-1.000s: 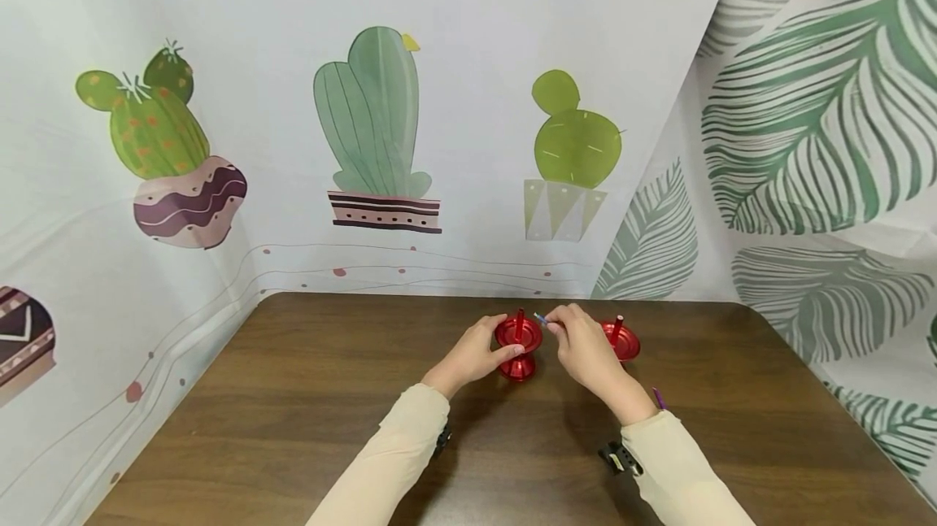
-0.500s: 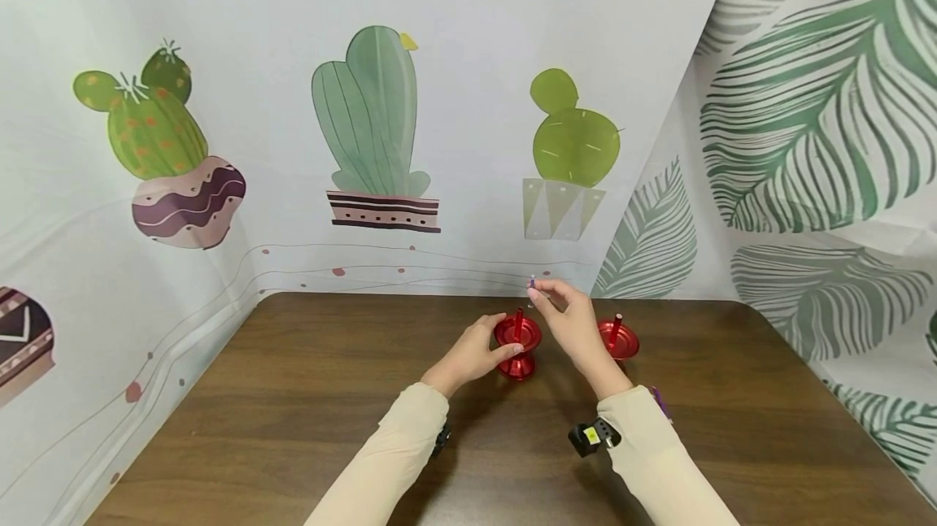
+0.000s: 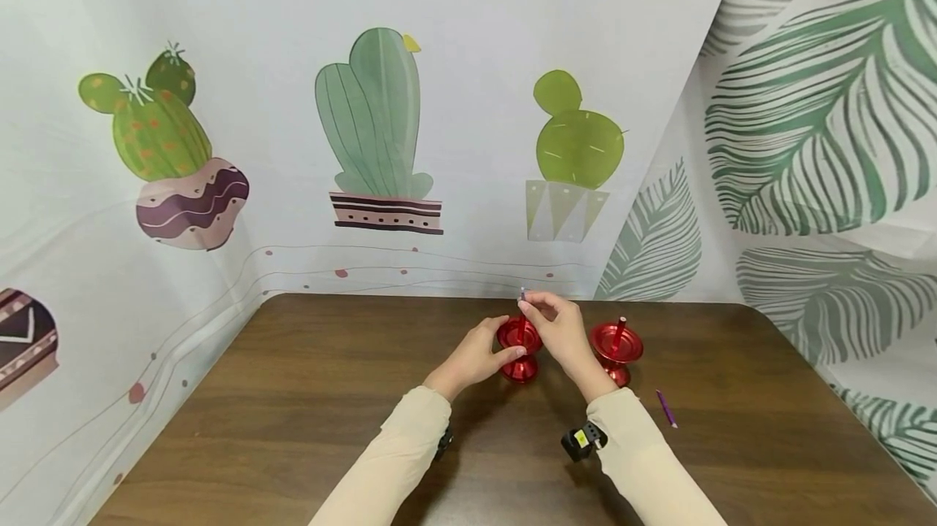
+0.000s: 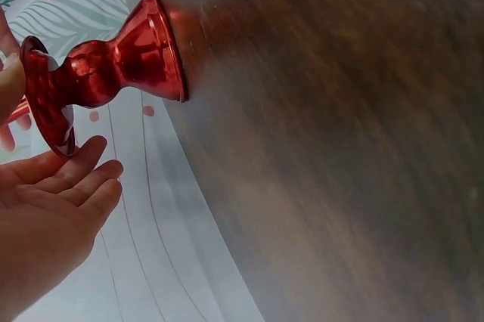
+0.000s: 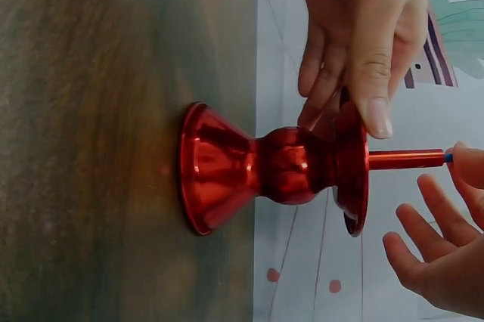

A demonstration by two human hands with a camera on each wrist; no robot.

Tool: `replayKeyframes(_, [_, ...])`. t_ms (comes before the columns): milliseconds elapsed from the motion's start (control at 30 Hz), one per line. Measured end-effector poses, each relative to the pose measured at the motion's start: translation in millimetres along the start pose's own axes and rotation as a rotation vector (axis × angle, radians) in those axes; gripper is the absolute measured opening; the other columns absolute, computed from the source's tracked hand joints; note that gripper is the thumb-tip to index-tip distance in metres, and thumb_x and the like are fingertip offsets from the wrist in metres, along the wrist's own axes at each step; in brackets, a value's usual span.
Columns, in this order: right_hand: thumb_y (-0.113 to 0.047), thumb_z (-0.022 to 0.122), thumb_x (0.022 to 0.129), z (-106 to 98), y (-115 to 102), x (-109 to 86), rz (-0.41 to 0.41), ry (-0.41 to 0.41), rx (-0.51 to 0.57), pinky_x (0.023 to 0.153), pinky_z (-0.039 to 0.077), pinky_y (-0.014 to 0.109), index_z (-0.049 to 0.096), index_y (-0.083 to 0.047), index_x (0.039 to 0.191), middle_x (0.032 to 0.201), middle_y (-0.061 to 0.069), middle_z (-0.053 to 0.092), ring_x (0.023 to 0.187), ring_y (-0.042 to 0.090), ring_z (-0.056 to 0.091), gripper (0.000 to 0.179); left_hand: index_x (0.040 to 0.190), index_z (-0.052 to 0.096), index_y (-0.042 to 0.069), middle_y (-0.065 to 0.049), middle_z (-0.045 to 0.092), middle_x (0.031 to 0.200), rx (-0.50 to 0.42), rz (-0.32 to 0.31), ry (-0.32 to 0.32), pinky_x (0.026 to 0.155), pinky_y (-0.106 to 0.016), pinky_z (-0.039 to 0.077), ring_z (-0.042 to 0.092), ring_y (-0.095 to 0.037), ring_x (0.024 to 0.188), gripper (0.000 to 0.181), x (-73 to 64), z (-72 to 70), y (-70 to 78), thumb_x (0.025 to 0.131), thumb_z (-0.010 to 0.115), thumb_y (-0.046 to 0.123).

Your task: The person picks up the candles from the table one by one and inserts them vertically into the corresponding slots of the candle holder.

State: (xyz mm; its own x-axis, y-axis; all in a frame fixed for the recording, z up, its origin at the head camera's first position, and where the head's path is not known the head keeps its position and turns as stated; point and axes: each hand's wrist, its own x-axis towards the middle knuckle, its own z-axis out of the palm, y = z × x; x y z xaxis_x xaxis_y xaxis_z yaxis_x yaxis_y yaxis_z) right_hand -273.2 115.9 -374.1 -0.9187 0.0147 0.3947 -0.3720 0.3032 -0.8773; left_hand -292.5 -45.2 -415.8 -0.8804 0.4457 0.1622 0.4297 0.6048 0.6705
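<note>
Upright on the table, a shiny red candlestick [image 3: 520,369] has a wide dish and a thin red tube [image 5: 404,159] rising from it. My left hand [image 3: 476,354] grips the dish's rim, thumb on top and fingers beneath. Above the tube, my right hand [image 3: 560,332] pinches a thin purple-blue candle [image 3: 523,294] with a pale tip. In the right wrist view its bluish end meets the tube's mouth; how far it goes in is hidden. The other right fingers spread loosely beside the tube.
A second red candlestick [image 3: 617,374] stands just to the right, with a tube upright in its dish. Farther right on the brown table [image 3: 329,396] lies a thin purple stick [image 3: 666,409], like a candle. A patterned cloth [image 3: 476,144] hangs behind the table's far edge.
My right hand has carried the candle left, turned it upright, then lowered it onto the tube of the held candlestick. My left hand has kept its grip on the dish.
</note>
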Motion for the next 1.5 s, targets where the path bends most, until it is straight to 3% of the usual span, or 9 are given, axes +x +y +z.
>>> replayKeyframes(200, [-0.014, 0.068, 0.09, 1, 20, 4.4, -0.038, 0.006, -0.041, 0.09, 0.052, 0.04, 0.071, 0.004, 0.104, 0.115, 0.019, 0.066, 0.101, 0.032, 0.066, 0.022, 0.14, 0.042, -0.005, -0.021, 0.047, 0.139, 0.006, -0.003, 0.001, 0.105, -0.044, 0.039, 0.047, -0.031, 0.129, 0.066, -0.6, 0.3, 0.0, 0.092, 0.065, 0.033])
replayKeyframes(500, [-0.012, 0.07, 0.089, 1, 26, 2.4, -0.075, 0.008, -0.046, 0.087, 0.053, 0.041, 0.071, 0.004, 0.102, 0.113, 0.021, 0.066, 0.099, 0.033, 0.066, 0.021, 0.141, 0.041, -0.004, -0.02, 0.047, 0.14, 0.014, -0.003, 0.002, 0.105, -0.044, 0.04, 0.047, -0.03, 0.128, 0.066, -1.4, 0.4, -0.7, 0.092, 0.065, 0.033])
replayKeyframes(700, [-0.012, 0.072, 0.087, 0, 30, 2.7, -0.045, 0.01, -0.035, 0.085, 0.054, 0.034, 0.073, 0.002, 0.1, 0.107, 0.018, 0.068, 0.098, 0.029, 0.066, 0.019, 0.141, 0.041, -0.005, -0.021, 0.047, 0.14, 0.015, -0.002, 0.003, 0.105, -0.044, 0.04, 0.047, -0.031, 0.129, 0.066, -0.6, -0.1, -0.2, 0.092, 0.066, 0.032])
replayKeyframes(867, [-0.011, 0.073, 0.086, -1, 30, 3.1, -0.059, 0.003, -0.043, 0.087, 0.053, 0.039, 0.073, 0.002, 0.1, 0.108, 0.019, 0.068, 0.104, 0.032, 0.064, 0.019, 0.141, 0.041, -0.004, -0.02, 0.047, 0.14, 0.015, -0.007, 0.001, 0.105, -0.043, 0.04, 0.047, -0.03, 0.128, 0.065, 0.6, 0.6, -0.3, 0.092, 0.066, 0.032])
replayKeyframes(1033, [-0.011, 0.07, 0.088, -4, 30, 2.4, -0.129, -0.033, -0.169, 0.087, 0.052, 0.045, 0.071, 0.002, 0.103, 0.11, 0.019, 0.068, 0.106, 0.034, 0.063, 0.02, 0.14, 0.042, -0.006, -0.022, 0.047, 0.139, 0.006, 0.0, 0.008, 0.105, -0.045, 0.04, 0.047, -0.032, 0.128, 0.065, -0.4, 0.2, 1.8, 0.092, 0.067, 0.029])
replayKeyframes(1233, [-0.013, 0.066, 0.092, -11, 31, -1.9, -0.233, -0.096, -0.365, 0.096, 0.046, 0.05, 0.066, 0.001, 0.115, 0.116, 0.019, 0.065, 0.114, 0.036, 0.058, 0.028, 0.143, 0.036, -0.006, -0.024, 0.045, 0.14, 0.002, 0.009, 0.014, 0.105, -0.044, 0.04, 0.046, -0.033, 0.128, 0.069, -2.7, 0.9, 6.4, 0.093, 0.065, 0.03])
replayKeyframes(1500, [-0.021, 0.062, 0.095, -23, 23, -14.4, -0.278, -0.119, -0.547, 0.098, 0.04, 0.059, 0.059, -0.003, 0.129, 0.129, 0.019, 0.058, 0.119, 0.039, 0.053, 0.039, 0.143, 0.037, -0.005, -0.022, 0.042, 0.142, 0.043, -0.003, 0.155, 0.106, -0.047, 0.037, 0.041, -0.035, 0.131, 0.063, -7.6, 4.4, 18.3, 0.096, 0.059, 0.032])
